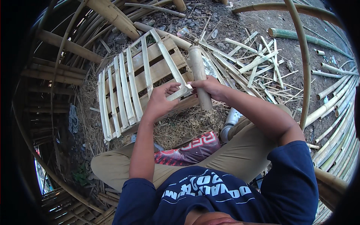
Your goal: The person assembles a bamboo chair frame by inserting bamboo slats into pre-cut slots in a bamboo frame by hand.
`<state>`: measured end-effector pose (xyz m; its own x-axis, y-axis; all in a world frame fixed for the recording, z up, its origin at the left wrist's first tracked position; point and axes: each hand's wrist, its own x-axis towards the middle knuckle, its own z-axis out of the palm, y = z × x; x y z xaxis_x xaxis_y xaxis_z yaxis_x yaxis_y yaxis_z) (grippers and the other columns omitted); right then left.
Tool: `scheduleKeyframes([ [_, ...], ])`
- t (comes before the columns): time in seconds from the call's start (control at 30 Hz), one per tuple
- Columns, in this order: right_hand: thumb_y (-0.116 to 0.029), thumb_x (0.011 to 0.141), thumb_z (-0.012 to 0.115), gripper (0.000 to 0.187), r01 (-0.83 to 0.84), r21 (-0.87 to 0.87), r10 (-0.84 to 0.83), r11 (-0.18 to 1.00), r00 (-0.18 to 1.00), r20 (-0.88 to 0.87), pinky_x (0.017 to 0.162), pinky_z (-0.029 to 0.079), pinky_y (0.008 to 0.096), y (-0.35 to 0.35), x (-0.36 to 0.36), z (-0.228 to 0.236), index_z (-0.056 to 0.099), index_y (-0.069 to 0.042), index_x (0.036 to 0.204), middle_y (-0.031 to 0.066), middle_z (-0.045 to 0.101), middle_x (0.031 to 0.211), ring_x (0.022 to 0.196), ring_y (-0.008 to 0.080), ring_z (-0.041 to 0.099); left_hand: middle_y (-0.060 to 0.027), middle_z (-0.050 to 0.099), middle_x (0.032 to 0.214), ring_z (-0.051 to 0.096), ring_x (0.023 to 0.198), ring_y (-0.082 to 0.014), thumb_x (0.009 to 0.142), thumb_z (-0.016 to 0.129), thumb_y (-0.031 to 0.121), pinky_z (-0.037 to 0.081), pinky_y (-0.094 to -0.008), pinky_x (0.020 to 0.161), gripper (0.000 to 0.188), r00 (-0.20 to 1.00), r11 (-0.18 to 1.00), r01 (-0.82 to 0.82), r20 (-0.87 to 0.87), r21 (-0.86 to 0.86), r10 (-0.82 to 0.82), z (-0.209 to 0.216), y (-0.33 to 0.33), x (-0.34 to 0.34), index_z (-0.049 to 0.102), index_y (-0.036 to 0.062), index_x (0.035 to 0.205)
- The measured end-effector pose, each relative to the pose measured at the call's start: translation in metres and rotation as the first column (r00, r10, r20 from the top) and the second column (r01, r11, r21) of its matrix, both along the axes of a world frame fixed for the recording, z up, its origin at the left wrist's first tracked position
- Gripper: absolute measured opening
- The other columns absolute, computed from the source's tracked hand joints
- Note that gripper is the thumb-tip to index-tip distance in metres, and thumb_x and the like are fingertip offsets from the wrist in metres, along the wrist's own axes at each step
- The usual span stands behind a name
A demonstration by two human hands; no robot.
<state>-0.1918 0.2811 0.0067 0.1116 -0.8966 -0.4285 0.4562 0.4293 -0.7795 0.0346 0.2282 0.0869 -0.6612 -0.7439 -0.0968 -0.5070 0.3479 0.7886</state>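
Observation:
Several pale bamboo slats form a flat frame (129, 84) over a wooden slatted crate (157, 56) in front of me. My left hand (161, 101) is closed at the frame's near right corner, its curled fingers about the end of a bamboo slat (182, 91). Beside that corner, my right hand (213, 89) wraps round a short, thick bamboo tube (198, 67), which stands tilted against the crate's right side. The right thumb reaches toward the slat's end; whether it touches is too small to tell.
Split bamboo strips (258, 62) lie scattered on the ground to the right. Bamboo poles (337, 97) are stacked at the far right, with an upright curved pole (304, 63) before them. A red and black printed cloth or sack (189, 150) lies between my legs.

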Motion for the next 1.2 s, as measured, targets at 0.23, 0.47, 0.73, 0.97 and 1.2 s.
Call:
scheduleKeyframes([
  [0.23,-0.024,0.087,0.084,0.047,-0.158,-0.050,0.157,0.986,0.987,-0.023,0.068,0.061,0.0355,-0.021,-0.007,-0.002,0.062,0.003,0.117,0.0119,0.068,0.100,0.086,0.0208,0.069,-0.0085,0.074,0.105,0.069,0.103,-0.0165,0.074,0.083,-0.001,0.054,-0.0339,0.097,0.031,0.999,0.999,-0.033,0.016,0.009,0.032,-0.003,0.000,0.002,0.061,0.0032,0.097],
  [0.47,-0.012,0.078,0.083,0.048,-0.099,-0.040,0.094,0.994,0.989,-0.112,0.072,0.059,0.0403,-0.044,-0.002,-0.005,0.062,0.006,0.117,0.0159,0.070,0.100,0.089,0.0255,0.070,-0.0103,0.068,0.084,0.066,0.088,-0.0167,0.072,0.084,0.005,0.053,-0.0343,0.085,0.036,1.000,0.997,-0.001,0.028,-0.080,0.003,-0.011,-0.002,0.004,0.048,0.0025,0.079],
  [0.73,-0.011,0.069,0.081,0.054,-0.068,0.074,0.093,0.995,0.901,-0.424,0.076,0.060,0.0418,-0.059,0.001,0.024,0.066,0.013,0.115,0.0223,0.072,0.103,0.086,0.0312,0.073,-0.0107,0.070,0.082,0.066,0.083,-0.0166,0.073,0.085,0.006,0.051,-0.0331,0.080,0.037,1.000,0.998,-0.008,0.009,-0.061,0.008,-0.008,0.001,0.004,0.049,0.0029,0.079],
  [0.97,-0.007,0.068,0.082,0.062,-0.106,0.166,0.174,0.980,0.858,-0.483,0.078,0.061,0.0474,-0.067,-0.017,0.027,0.060,0.014,0.122,0.0256,0.069,0.108,0.091,0.0354,0.073,-0.0120,0.070,0.083,0.074,0.098,-0.0210,0.073,0.087,0.005,0.052,-0.0356,0.083,0.038,1.000,0.997,-0.014,-0.002,-0.071,0.014,-0.010,-0.002,0.004,0.049,0.0031,0.081],
  [1.2,-0.007,0.068,0.082,0.055,-0.140,0.135,0.188,0.981,0.866,-0.464,0.073,0.061,0.0483,-0.073,-0.039,0.029,0.064,0.013,0.116,0.0252,0.070,0.105,0.085,0.0344,0.073,-0.0116,0.065,0.079,0.074,0.094,-0.0247,0.073,0.087,0.006,0.052,-0.0365,0.083,0.039,0.997,0.998,0.041,0.071,-0.045,-0.038,-0.021,-0.007,0.004,0.050,0.0030,0.083],
])
